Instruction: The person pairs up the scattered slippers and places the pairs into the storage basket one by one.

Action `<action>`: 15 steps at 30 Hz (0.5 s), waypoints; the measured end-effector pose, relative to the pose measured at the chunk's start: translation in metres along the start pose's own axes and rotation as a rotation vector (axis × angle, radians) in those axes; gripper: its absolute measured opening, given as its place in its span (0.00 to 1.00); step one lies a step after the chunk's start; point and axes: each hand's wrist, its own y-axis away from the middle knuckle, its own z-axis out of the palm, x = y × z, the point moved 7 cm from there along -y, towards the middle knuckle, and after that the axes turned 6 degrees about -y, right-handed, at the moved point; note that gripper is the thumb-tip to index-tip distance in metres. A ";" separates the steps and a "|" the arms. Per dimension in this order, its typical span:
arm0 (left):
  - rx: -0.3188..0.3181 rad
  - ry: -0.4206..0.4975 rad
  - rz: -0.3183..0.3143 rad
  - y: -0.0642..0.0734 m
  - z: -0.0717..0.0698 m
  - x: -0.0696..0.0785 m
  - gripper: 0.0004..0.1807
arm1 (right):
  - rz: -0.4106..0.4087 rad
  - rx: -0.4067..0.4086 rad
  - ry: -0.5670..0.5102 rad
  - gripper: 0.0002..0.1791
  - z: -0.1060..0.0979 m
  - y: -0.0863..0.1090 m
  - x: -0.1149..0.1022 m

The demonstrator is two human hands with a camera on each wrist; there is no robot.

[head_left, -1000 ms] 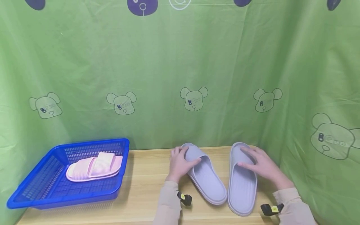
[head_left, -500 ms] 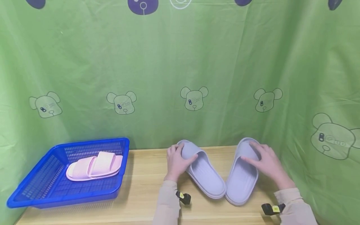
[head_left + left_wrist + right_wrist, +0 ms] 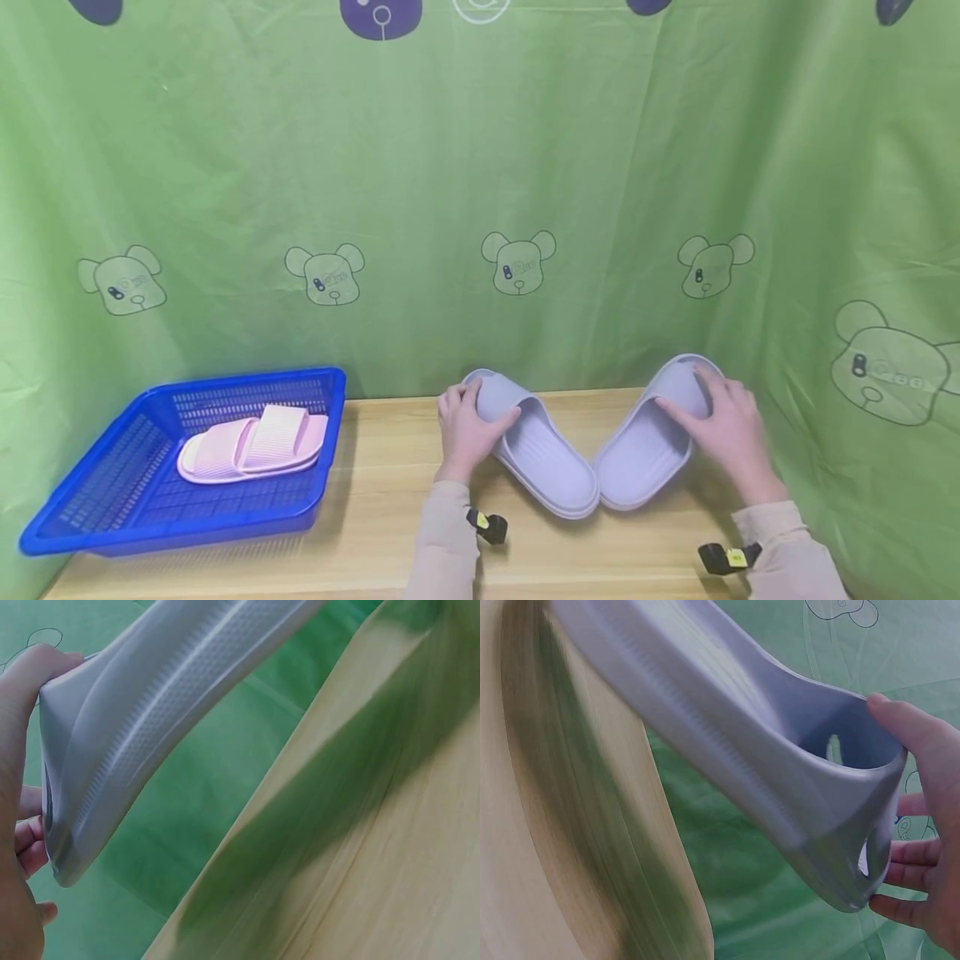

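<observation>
Two pale lavender-grey slippers hang above the wooden table, toes spread apart and heels meeting in a V. My left hand (image 3: 467,433) grips the left slipper (image 3: 551,462) around its strap and toe. On the other side, my right hand (image 3: 731,429) holds the right slipper (image 3: 645,454) by its strap, thumb at the strap's edge. In the left wrist view the slipper's side (image 3: 150,712) tilts up from the fingers. The right wrist view shows the thumb on the strap opening (image 3: 855,735) and the other fingers around the toe end.
A blue plastic basket (image 3: 315,492) stands at the table's left, with pink slippers (image 3: 251,446) inside. Green curtain (image 3: 600,183) encloses the back and sides. The wooden tabletop (image 3: 390,467) lies between basket and hands.
Both slippers have risen off the table. Their toes have swung outward while the heels came together. My right hand has moved a little up and to the right.
</observation>
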 end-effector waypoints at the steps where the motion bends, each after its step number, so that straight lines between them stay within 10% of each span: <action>1: 0.008 0.002 -0.003 0.000 -0.001 0.000 0.49 | 0.010 0.010 0.000 0.49 -0.001 0.000 0.001; 15: 0.029 0.019 -0.023 -0.002 -0.014 -0.002 0.47 | 0.134 0.087 -0.030 0.51 -0.009 0.002 0.010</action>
